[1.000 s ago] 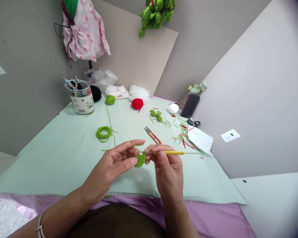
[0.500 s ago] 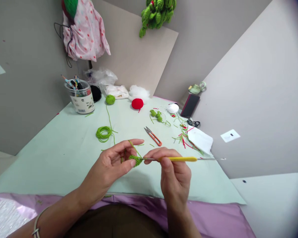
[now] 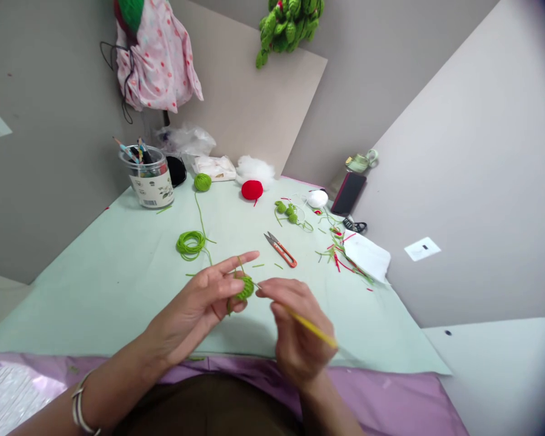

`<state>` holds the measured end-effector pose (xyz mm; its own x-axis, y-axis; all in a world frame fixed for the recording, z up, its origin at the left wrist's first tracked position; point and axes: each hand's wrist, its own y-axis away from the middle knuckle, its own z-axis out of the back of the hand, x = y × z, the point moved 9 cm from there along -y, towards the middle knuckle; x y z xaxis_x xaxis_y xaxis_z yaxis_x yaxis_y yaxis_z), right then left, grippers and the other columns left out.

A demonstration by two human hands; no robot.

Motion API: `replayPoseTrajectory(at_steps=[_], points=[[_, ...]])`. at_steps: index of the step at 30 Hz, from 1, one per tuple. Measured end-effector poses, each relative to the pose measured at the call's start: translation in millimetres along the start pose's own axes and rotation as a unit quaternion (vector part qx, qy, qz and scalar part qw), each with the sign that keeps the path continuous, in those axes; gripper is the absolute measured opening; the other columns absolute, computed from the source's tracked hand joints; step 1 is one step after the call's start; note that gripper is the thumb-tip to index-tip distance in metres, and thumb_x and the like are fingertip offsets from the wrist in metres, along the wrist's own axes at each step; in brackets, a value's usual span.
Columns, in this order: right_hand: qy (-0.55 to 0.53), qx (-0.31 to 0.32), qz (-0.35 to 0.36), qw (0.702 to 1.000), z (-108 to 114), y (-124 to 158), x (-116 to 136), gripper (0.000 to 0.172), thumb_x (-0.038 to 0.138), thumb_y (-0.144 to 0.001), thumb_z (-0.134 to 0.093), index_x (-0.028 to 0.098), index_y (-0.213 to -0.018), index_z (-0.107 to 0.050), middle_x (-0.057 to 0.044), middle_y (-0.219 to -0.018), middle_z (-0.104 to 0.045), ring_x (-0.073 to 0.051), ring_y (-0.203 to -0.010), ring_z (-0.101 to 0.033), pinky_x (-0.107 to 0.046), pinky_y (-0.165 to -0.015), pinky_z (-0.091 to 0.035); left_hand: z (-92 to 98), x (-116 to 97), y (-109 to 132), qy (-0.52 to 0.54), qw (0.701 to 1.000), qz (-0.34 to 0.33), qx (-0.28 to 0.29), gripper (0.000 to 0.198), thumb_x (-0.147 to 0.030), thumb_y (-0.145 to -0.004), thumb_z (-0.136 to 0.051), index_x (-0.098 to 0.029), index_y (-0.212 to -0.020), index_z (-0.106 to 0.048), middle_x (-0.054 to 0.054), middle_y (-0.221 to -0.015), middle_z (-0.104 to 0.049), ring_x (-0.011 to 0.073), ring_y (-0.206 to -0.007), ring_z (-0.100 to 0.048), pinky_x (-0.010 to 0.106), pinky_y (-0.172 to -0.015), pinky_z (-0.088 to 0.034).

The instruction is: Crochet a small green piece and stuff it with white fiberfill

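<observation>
My left hand pinches a small green crocheted piece between thumb and middle finger, with the forefinger stretched out and a green yarn strand over it. My right hand grips a yellow-handled crochet hook, its metal tip pushed into the green piece. Both hands hover over the near part of the pale green table cover. The strand runs back to a loose coil of green yarn.
Orange-handled snips lie just beyond my hands. Farther back are a jar of tools, a green yarn ball, a red crocheted piece, small green pieces, yarn scraps, white paper and a phone.
The hook's handle swung from pointing right to pointing down toward me. My right hand dropped lower and closer. The green piece turned slightly in my left fingers.
</observation>
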<state>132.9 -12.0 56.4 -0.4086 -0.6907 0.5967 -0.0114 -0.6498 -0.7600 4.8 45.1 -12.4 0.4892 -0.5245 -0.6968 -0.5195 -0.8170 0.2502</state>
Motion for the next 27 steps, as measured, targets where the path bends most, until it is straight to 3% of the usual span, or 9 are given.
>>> replayPoseTrajectory(at_steps=[3,6,10,12,14,16,19,23,27], points=[[-0.174,-0.042,-0.130,0.975,3.0,-6.9,-23.4,0.023,0.020,-0.107,-0.056,0.027,-0.109,-0.079,-0.004,-0.089,-0.074,-0.017,-0.078,-0.071,-0.034,-0.071,-0.063,3.2,-9.1,1.0,-0.017,0.999,-0.033,-0.008,0.049,-0.030,-0.082,-0.087,-0.026,-0.131,-0.080,0.000,-0.091,-0.062,0.0131,-0.078,-0.048,0.026,-0.073,-0.043],[-0.222,-0.033,-0.163,0.961,-5.7,-11.9,-29.8,0.019,0.028,-0.106,-0.062,0.025,-0.102,-0.080,-0.006,-0.091,-0.075,-0.018,-0.079,-0.071,-0.032,-0.064,-0.062,-0.5,-7.7,2.5,-0.068,0.997,-0.045,0.002,0.045,-0.032,-0.085,-0.085,-0.030,-0.130,-0.080,0.000,-0.093,-0.066,0.0167,-0.088,-0.054,0.030,-0.086,-0.045],[-0.125,-0.031,-0.125,0.984,-9.1,-11.9,-23.4,0.020,0.021,-0.105,-0.062,0.027,-0.105,-0.081,-0.005,-0.091,-0.078,-0.018,-0.077,-0.072,-0.032,-0.065,-0.063,2.3,-6.4,2.5,-0.115,0.989,-0.089,-0.034,0.043,-0.034,-0.085,-0.087,-0.032,-0.128,-0.081,0.000,-0.092,-0.069,0.0202,-0.095,-0.060,0.034,-0.097,-0.045],[-0.034,-0.024,-0.063,0.997,-9.6,-8.9,-12.4,0.027,0.015,-0.103,-0.062,0.030,-0.114,-0.081,-0.005,-0.096,-0.078,-0.019,-0.083,-0.074,-0.034,-0.070,-0.064,6.2,-7.5,1.8,-0.107,0.986,-0.111,-0.061,0.047,-0.032,-0.083,-0.090,-0.033,-0.129,-0.080,-0.001,-0.089,-0.068,0.0200,-0.095,-0.061,0.034,-0.098,-0.046],[0.059,-0.008,0.012,0.998,-12.1,-4.6,0.3,0.037,0.011,-0.100,-0.066,0.034,-0.126,-0.078,-0.007,-0.107,-0.078,-0.022,-0.095,-0.076,-0.037,-0.077,-0.066,6.0,-2.8,-1.5,-0.068,0.992,-0.090,-0.052,0.049,-0.033,-0.082,-0.091,-0.032,-0.130,-0.080,-0.001,-0.090,-0.070,0.0201,-0.098,-0.062,0.034,-0.100,-0.046],[0.078,0.002,0.033,0.996,-12.0,-2.3,2.8,0.041,0.011,-0.099,-0.067,0.036,-0.132,-0.075,-0.008,-0.113,-0.078,-0.023,-0.099,-0.076,-0.038,-0.078,-0.066,1.6,4.7,-5.4,-0.013,0.999,-0.037,-0.011,0.048,-0.035,-0.082,-0.091,-0.028,-0.129,-0.080,0.001,-0.095,-0.073,0.0201,-0.100,-0.062,0.033,-0.100,-0.046],[-0.037,-0.033,-0.055,0.997,0.2,-6.1,-14.2,0.029,0.015,-0.104,-0.061,0.031,-0.119,-0.079,-0.006,-0.097,-0.078,-0.021,-0.088,-0.075,-0.038,-0.076,-0.065,3.2,1.8,-7.1,0.029,0.999,-0.018,0.006,0.044,-0.036,-0.082,-0.091,-0.023,-0.123,-0.083,0.002,-0.094,-0.072,0.0173,-0.094,-0.060,0.030,-0.097,-0.046],[-0.221,-0.055,-0.165,0.960,0.5,-11.0,-35.4,0.019,0.026,-0.105,-0.063,0.027,-0.103,-0.081,-0.004,-0.088,-0.075,-0.017,-0.071,-0.070,-0.034,-0.066,-0.062,7.9,-8.7,-3.3,-0.034,0.997,-0.064,-0.018,0.044,-0.033,-0.081,-0.091,-0.029,-0.124,-0.083,-0.001,-0.088,-0.068,0.0159,-0.088,-0.059,0.029,-0.093,-0.046],[-0.226,-0.017,-0.192,0.955,-10.8,-12.6,-40.9,0.015,0.031,-0.101,-0.070,0.025,-0.099,-0.083,-0.006,-0.093,-0.080,-0.019,-0.084,-0.073,-0.033,-0.072,-0.062,2.2,-8.4,2.8,-0.132,0.987,-0.086,-0.016,0.042,-0.036,-0.084,-0.089,-0.035,-0.125,-0.082,0.002,-0.099,-0.075,0.0210,-0.097,-0.060,0.036,-0.098,-0.047]])
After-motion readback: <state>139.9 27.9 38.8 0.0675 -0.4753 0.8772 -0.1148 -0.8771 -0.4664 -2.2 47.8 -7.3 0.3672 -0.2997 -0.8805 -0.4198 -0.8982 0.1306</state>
